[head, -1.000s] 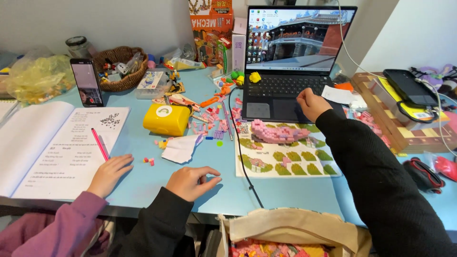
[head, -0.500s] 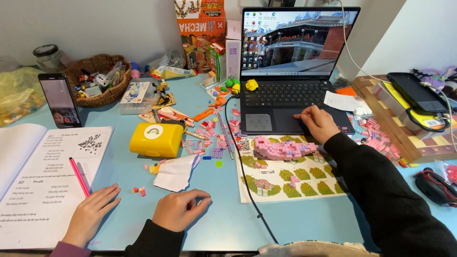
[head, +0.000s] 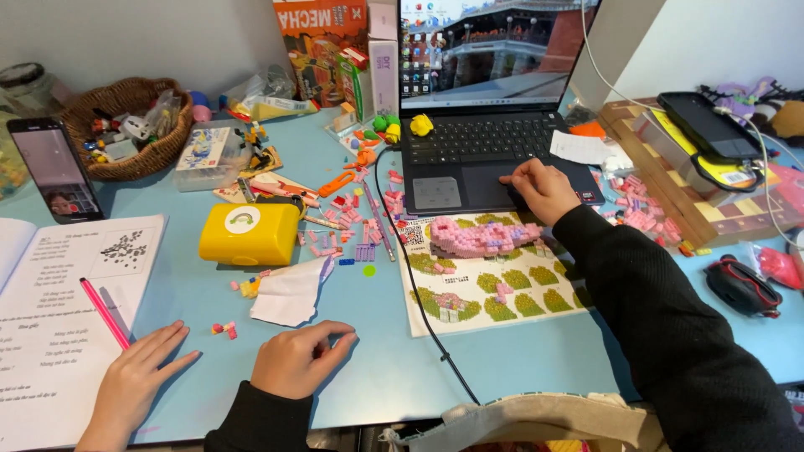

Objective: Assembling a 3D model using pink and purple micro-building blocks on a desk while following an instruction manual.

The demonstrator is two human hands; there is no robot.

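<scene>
My right hand [head: 543, 189] rests on the open black laptop [head: 477, 138], fingertips on the touchpad [head: 481, 186]; it holds nothing. Just in front of the laptop a pink brick model [head: 481, 236] lies on a printed sheet with green patches [head: 511, 295]. My left hand [head: 297, 364] lies on the blue table [head: 377, 351] near the front edge, fingers loosely curled and with nothing in them, below a white scrap of paper [head: 289, 295]. Both my sleeves are black. Another person's hand [head: 138, 378] lies flat at the lower left, on the edge of an open book [head: 50, 318].
A yellow case [head: 249, 233] and several loose pink bricks [head: 352, 228] lie mid-table. A black cable [head: 423, 314] runs down to the front edge. A pink pen [head: 105, 312], a propped phone [head: 57, 170], a basket [head: 126, 130], an orange box [head: 322, 38], a wooden tray [head: 712, 205] and a cloth bag [head: 519, 417] surround them.
My right hand slid from the laptop's right side leftward onto the touchpad. The view has moved closer to the table. My left hand and the other person's hand have stayed where they were.
</scene>
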